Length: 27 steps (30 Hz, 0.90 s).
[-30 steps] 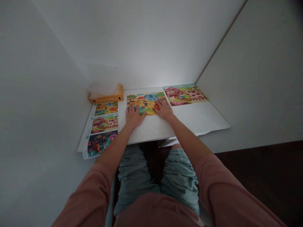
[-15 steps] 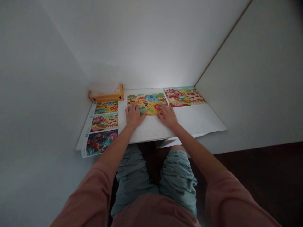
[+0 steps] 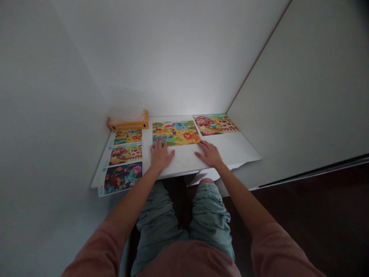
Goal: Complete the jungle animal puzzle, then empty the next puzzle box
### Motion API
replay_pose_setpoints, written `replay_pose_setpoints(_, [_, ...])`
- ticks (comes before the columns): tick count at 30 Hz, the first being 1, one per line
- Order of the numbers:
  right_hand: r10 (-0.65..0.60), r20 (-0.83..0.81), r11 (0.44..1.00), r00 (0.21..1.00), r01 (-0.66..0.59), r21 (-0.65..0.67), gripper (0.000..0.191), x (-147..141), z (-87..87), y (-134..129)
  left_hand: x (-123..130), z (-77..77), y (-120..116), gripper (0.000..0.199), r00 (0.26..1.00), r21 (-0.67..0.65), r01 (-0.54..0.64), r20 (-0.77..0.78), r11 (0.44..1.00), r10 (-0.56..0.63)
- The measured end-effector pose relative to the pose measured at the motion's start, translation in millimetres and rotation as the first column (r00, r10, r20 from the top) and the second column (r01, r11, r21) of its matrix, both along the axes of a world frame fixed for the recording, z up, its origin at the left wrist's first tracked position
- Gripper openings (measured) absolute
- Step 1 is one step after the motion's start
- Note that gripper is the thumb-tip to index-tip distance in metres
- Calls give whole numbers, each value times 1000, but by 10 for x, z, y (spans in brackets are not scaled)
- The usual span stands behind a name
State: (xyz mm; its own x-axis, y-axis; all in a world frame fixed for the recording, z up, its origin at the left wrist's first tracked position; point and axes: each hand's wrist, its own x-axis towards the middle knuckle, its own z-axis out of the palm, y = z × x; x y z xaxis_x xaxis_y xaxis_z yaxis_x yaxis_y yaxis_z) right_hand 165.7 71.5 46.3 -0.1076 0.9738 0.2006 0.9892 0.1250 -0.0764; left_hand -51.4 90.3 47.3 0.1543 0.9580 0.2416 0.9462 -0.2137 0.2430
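A yellow safari picture [image 3: 180,132] with an elephant and a lion lies flat on the white table [image 3: 184,159]. My left hand [image 3: 160,156] rests open at its lower left corner, fingertips on the edge and thumb spread. At the lower right corner, my right hand [image 3: 211,154] lies flat with its fingers apart, the fingertips at the picture's edge. Neither hand holds anything. Beside the safari picture on the right is a farm picture [image 3: 216,125] with a barn and a cow.
On the left lies a sheet with three small pictures [image 3: 126,154], overhanging the front edge. Behind it stands an orange box [image 3: 128,125] with clear plastic [image 3: 127,104] in it. White walls [image 3: 173,57] rise behind and beside the table. My knees are below the front edge.
Both hands have slid toward me, off most of the safari picture, so the lion now shows fully. My right hand has also shifted outward. The camera view has moved slightly.
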Motion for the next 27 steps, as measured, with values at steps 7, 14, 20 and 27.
replay_pose_setpoints(7, [-3,3,1000,1000,3,4,44,-25,-5,-2,-69,29,-64,48,998,-60,56,34,997,-54])
replay_pose_setpoints(14, [17,-5,1000,1000,-17,22,46,-5,-91,41,-85,-47,-42,44,996,-37,85,42,996,-83])
replay_pose_setpoints(20, [6,-19,1000,1000,-6,5,50,15,-173,124,-66,-169,35,49,998,-29,58,34,998,-57])
replay_pose_setpoints(27, [-28,-30,999,999,29,34,53,14,-217,419,-89,-217,402,51,994,-55,112,20,992,-111])
